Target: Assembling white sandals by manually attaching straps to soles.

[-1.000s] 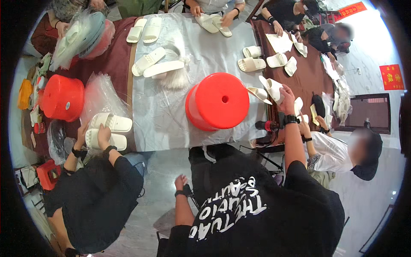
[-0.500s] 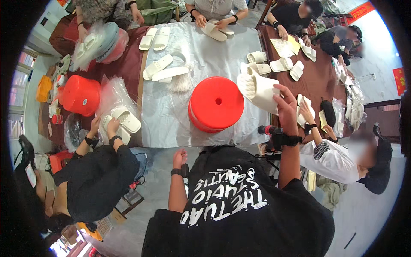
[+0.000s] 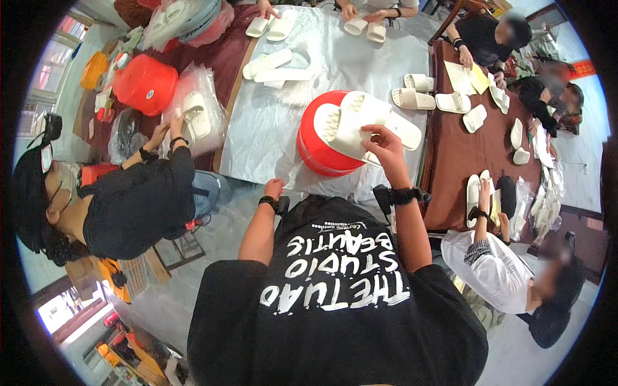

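Observation:
My right hand (image 3: 386, 147) grips a pair of cream-white slippers (image 3: 353, 125) by the near side, fingers closed on them. The slippers overlap and are above the round red plastic stool (image 3: 313, 143), hiding much of its top; I cannot tell whether they touch it. My left hand (image 3: 274, 188) is curled closed at the table's front edge, apart from the stool, with nothing seen in it. Dark bands circle both my wrists. Beyond the stool, more white slippers (image 3: 269, 62) lie on the table's grey sheet (image 3: 257, 141).
At left, a co-worker handles a slipper in a clear plastic bag (image 3: 209, 96) near a red bucket-like container (image 3: 147, 87). A brown table (image 3: 454, 148) on the right bears several slippers (image 3: 453, 102) and yellow paper (image 3: 478, 77). Other people work along the far and right sides.
My right hand has brought the slippers left and down, from beside the red stool to over it. The view has shifted, and my left hand stays closed near the table edge.

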Available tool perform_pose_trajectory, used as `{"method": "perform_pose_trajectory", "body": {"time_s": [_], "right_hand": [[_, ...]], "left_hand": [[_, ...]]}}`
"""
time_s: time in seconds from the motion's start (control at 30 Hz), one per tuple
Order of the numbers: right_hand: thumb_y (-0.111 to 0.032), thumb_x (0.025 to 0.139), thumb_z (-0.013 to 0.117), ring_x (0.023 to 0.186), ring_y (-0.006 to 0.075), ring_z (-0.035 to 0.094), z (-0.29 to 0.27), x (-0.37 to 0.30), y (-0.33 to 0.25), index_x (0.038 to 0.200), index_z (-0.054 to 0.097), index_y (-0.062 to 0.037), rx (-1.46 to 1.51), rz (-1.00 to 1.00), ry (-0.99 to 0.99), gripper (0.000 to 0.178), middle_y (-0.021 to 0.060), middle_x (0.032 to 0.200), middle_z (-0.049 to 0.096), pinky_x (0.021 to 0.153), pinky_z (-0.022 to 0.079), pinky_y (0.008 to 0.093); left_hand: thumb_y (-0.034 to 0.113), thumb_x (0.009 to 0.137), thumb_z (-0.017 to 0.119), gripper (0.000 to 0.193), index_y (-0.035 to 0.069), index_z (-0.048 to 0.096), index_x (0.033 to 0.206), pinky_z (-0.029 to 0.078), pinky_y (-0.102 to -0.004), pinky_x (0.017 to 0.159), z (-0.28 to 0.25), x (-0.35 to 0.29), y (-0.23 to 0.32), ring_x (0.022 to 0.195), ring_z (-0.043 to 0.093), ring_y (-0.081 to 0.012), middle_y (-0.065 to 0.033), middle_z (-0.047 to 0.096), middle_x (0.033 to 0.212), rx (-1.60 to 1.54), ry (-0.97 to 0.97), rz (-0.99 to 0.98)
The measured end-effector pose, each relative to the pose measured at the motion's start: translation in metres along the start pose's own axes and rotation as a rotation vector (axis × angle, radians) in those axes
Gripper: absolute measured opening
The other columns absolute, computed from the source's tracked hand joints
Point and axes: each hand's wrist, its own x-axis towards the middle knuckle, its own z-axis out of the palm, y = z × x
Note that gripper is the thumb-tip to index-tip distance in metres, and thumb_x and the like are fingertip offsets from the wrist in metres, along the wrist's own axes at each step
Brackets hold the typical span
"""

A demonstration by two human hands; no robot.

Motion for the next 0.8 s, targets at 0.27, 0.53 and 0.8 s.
{"method": "perform_pose_trajectory", "body": {"time_s": [0.27,0.53,0.8], "right_hand": [[0.003,0.084,0.068,0.072,0.0088,0.063,0.010,0.006,0.053,0.109,0.068,-0.0011,-0.096,0.054,0.022,0.025,0.0042,0.090,0.068,0.062,0.051,0.0238],[-0.002,0.090,0.066,0.076,0.0066,0.062,0.011,0.003,0.067,0.112,0.067,-0.0028,-0.072,0.084,0.064,0.022,0.0009,0.089,0.066,0.064,0.052,0.0239],[-0.001,0.088,0.069,0.080,0.0074,0.063,0.013,0.003,0.070,0.110,0.067,-0.0033,0.008,0.107,0.091,0.021,0.0015,0.092,0.067,0.068,0.053,0.0245]], "left_hand": [[0.017,0.089,0.067,0.023,-0.001,0.074,0.102,0.053,-0.0356,0.065,0.041,0.019,-0.028,0.074,0.070,-0.0211,-0.0130,0.073,0.082,0.141,-0.085,0.076],[0.037,0.083,0.066,0.034,0.009,0.077,0.098,0.055,-0.0462,0.088,0.081,0.003,-0.008,0.099,0.070,-0.0403,-0.0182,0.075,0.101,0.602,0.121,0.127],[0.037,0.079,0.071,0.036,0.005,0.077,0.094,0.055,-0.0477,0.086,0.105,-0.021,0.008,0.097,0.071,-0.0402,-0.0219,0.074,0.095,0.650,0.325,0.200]]}}
